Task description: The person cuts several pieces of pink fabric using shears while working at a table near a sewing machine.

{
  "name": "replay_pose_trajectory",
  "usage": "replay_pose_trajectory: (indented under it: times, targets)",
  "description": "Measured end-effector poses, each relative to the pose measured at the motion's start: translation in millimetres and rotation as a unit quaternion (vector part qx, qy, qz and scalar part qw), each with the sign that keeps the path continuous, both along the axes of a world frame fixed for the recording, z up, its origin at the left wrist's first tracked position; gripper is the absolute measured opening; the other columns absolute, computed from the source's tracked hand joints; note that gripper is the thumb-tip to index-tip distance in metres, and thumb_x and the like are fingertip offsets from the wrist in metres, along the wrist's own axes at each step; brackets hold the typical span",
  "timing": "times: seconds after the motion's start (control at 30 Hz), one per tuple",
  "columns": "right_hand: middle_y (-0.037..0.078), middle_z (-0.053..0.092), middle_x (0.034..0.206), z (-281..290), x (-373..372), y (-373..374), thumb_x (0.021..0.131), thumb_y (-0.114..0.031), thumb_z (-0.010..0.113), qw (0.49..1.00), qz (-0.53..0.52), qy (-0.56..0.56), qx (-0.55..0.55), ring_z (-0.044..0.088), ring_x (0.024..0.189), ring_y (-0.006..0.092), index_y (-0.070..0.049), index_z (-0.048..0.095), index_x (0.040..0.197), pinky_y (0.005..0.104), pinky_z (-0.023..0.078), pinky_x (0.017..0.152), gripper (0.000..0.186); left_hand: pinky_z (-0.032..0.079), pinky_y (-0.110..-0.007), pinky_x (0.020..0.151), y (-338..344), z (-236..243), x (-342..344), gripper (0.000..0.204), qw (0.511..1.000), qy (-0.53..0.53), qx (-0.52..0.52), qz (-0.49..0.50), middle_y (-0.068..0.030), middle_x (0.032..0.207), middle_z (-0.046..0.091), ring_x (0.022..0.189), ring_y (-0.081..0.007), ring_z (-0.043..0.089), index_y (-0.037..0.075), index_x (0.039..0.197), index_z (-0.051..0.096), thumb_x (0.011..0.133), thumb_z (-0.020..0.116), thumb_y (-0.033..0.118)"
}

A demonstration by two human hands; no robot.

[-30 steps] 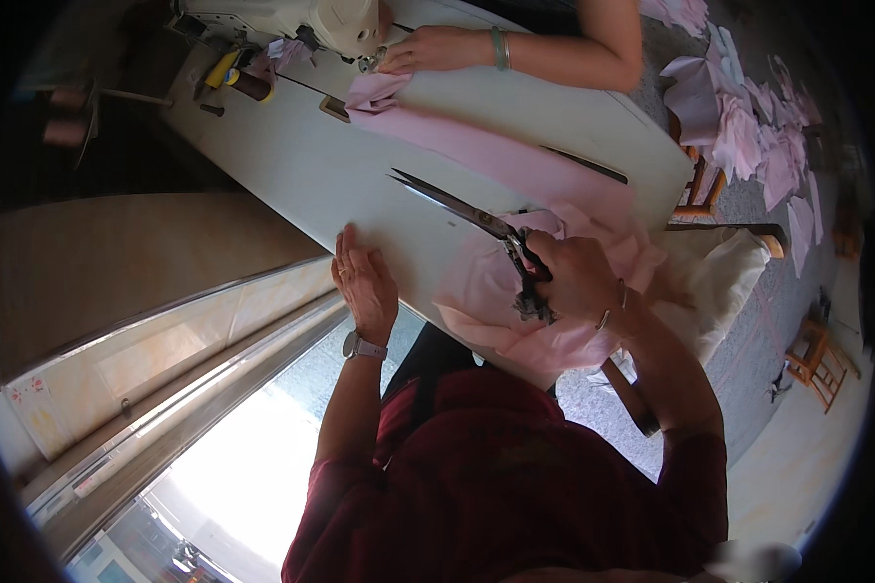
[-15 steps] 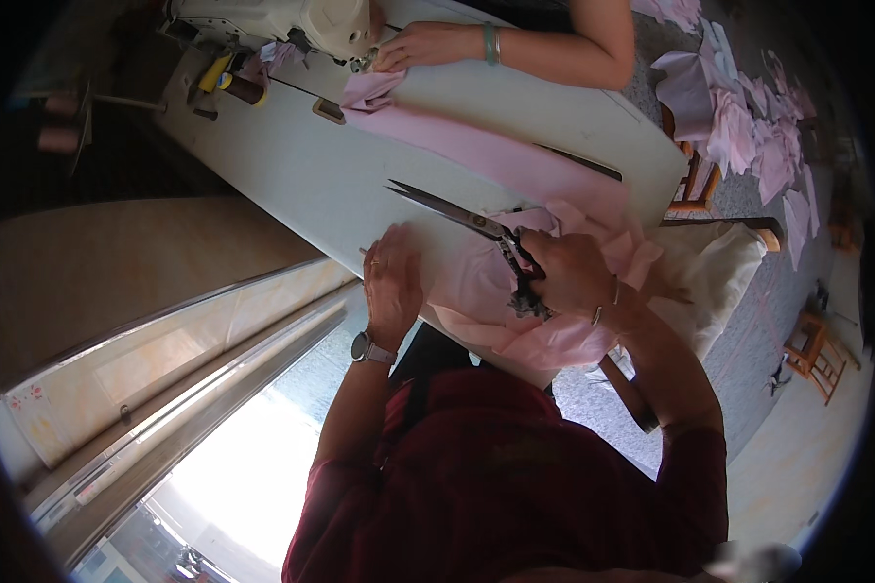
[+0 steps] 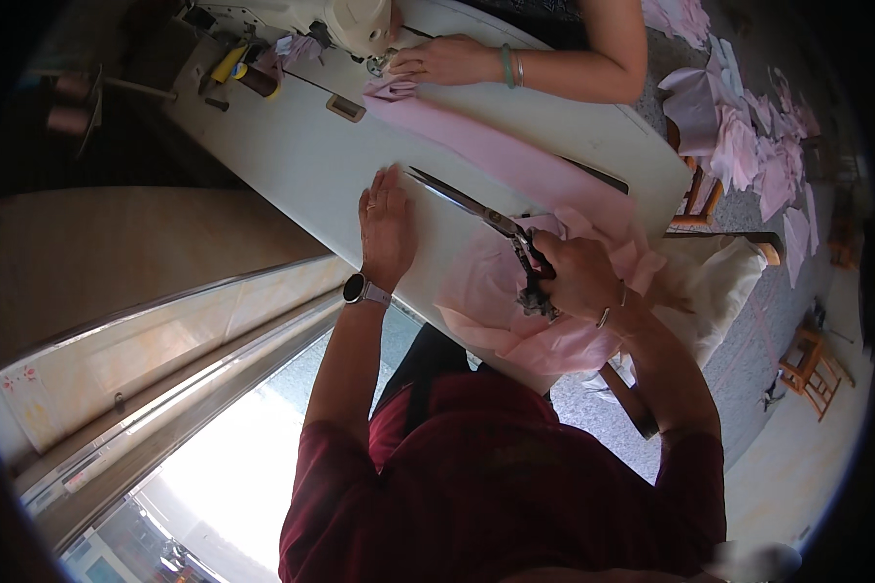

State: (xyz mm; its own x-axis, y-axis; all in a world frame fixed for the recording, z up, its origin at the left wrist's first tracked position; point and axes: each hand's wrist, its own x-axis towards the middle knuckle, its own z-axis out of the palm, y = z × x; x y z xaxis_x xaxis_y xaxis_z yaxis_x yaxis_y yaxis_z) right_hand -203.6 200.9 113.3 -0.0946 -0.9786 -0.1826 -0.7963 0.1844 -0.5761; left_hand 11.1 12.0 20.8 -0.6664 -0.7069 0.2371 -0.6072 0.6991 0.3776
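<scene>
My right hand (image 3: pixel 574 277) grips large scissors (image 3: pixel 467 204) by the dark, wrapped handles, over crumpled pink fabric (image 3: pixel 515 335) at the near right of the white table (image 3: pixel 262 165). The blades point toward the upper left. My left hand (image 3: pixel 387 219), wearing a watch at the wrist, reaches over the tabletop left of the blade tips, fingers extended and slightly blurred. Beyond the scissors lies a long pink strip (image 3: pixel 496 146), bunched at its far end beside a co-worker's hand (image 3: pixel 447 60) under the sewing machine (image 3: pixel 355 24).
Thread cones (image 3: pixel 253 80) sit at the table's far left, with a spool stand (image 3: pixel 73 117) beside it. A white cloth (image 3: pixel 719 282) drapes at the right end. Pink pieces (image 3: pixel 768 155) hang behind it. A wooden stool (image 3: pixel 807 364) stands on the right; a window ledge runs along the left.
My left hand has moved from the near edge up and forward across the tabletop, toward the blade tips. My right hand still holds the scissors in much the same place.
</scene>
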Motion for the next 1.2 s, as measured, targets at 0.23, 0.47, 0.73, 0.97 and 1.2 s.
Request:
replay_pose_trajectory:
  times: [0.23,0.47,0.73,0.97,1.2]
  targets:
    - [0.012,0.061,0.064,-1,-1,1,0.067,-0.016,0.074,1.0,-0.002,0.005,-0.001,0.063,0.064,0.0347,-0.007,0.055,0.085,0.0447,0.049,0.059,0.028,0.024,-0.052,0.113,6,5,26,0.04,0.993,-0.111,0.006,0.027,-0.0122,0.143,0.046,0.139,-0.0261,0.036,0.001,0.134,0.045,0.095,0.046,0.011]
    - [0.013,0.063,0.065,-3,-3,2,0.068,-0.026,0.076,1.0,-0.012,-0.001,-0.023,0.065,0.065,0.0343,-0.007,0.056,0.087,0.045,0.05,0.06,0.033,0.028,-0.053,0.11,34,20,86,0.019,0.987,-0.151,0.018,0.049,-0.0114,0.142,0.048,0.137,-0.0294,0.039,0.003,0.112,0.051,0.095,0.047,0.01]
    - [0.01,0.061,0.066,-6,0,3,0.07,-0.02,0.078,0.999,-0.01,0.016,-0.029,0.063,0.062,0.0337,-0.008,0.054,0.08,0.0426,0.049,0.057,0.028,0.045,-0.048,0.09,20,30,41,0.008,0.998,0.052,0.026,0.011,-0.0173,0.117,0.061,0.104,-0.0353,0.058,0.001,0.095,0.056,0.087,0.056,0.002]
    - [0.011,0.061,0.067,-6,1,2,0.069,-0.015,0.077,0.999,-0.01,-0.02,-0.031,0.063,0.064,0.0337,-0.008,0.053,0.082,0.0421,0.048,0.057,0.028,0.052,-0.031,0.077,50,34,22,0.01,0.813,0.3,0.484,0.123,-0.0085,0.093,0.067,0.086,-0.0183,0.063,0.001,0.097,0.064,0.087,0.063,0.0]
    - [0.01,0.06,0.068,-5,9,0,0.068,-0.014,0.076,0.992,0.003,-0.09,-0.086,0.063,0.064,0.0331,-0.007,0.053,0.086,0.0399,0.047,0.056,0.03,0.052,-0.028,0.072,107,84,-9,0.011,0.697,0.288,0.652,0.08,-0.0062,0.086,0.069,0.076,-0.0139,0.065,0.0,0.098,0.068,0.089,0.066,0.007]
